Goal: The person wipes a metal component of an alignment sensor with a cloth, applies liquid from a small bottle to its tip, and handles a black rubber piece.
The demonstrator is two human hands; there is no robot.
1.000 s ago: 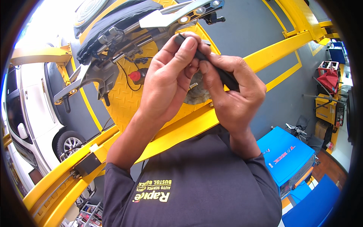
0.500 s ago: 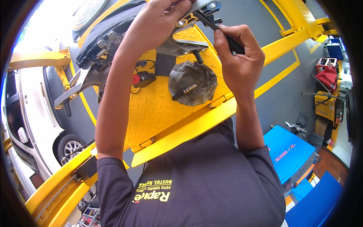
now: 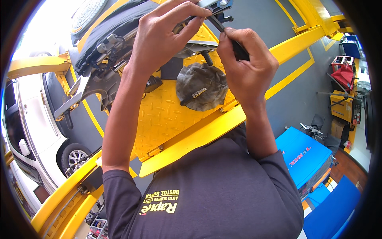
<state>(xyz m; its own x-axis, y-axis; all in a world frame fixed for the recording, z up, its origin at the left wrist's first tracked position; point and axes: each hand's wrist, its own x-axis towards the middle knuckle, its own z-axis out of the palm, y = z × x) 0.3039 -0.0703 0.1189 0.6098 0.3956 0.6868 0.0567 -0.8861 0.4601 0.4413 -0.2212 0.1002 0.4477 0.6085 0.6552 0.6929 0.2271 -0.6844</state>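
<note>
Both of my hands are raised at the top of the view, by a grey metal bracket with holes in its end. My right hand is closed round a slim, straight black piece, whose exact kind I cannot make out. It slants up and left to the bracket. The fingertips of my left hand pinch at its upper end. Below the hands, a mottled grey, round cloth thing, like a cap with a buckled strap, lies on a yellow tread-plate platform.
A black-covered seat with metal fittings stands at upper left. The platform's yellow flap crosses before my body. A white car is at the left, a blue-topped box at lower right. Yellow lift arms stretch across the right.
My left hand has shifted right and down, its fingertips coming to the black piece's upper end. My right hand has moved slightly left. A black-and-red object on the platform is now largely behind my left forearm.
</note>
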